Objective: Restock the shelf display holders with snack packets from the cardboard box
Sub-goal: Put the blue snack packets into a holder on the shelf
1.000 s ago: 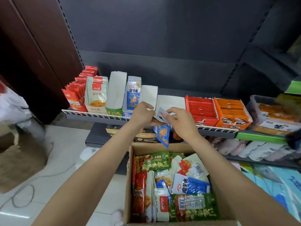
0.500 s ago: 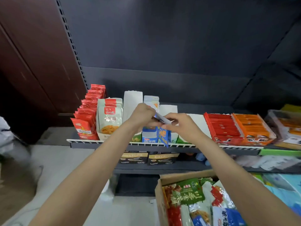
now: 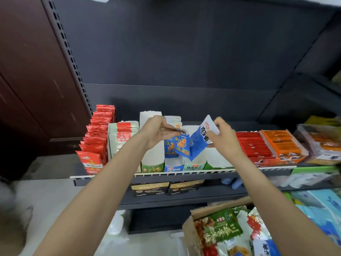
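Since half a second ago, hands split the pair: left hand (image 3: 156, 132) fingers pinch one blue packet (image 3: 181, 145), right hand (image 3: 224, 134) pinches another (image 3: 200, 143), above blue holder (image 3: 173, 168). Next: slot them in.

A: What does the person wear on the arms?

B: No sleeve shows; both forearms are bare from the bottom edge of the view up to the wrists.

A: And on the left hand (image 3: 156, 131)?

B: Bare too, with no glove, ring or watch showing.

A: The right hand (image 3: 224, 134)?

B: The same: bare, with slim fingers and short nails, and nothing on the wrist.
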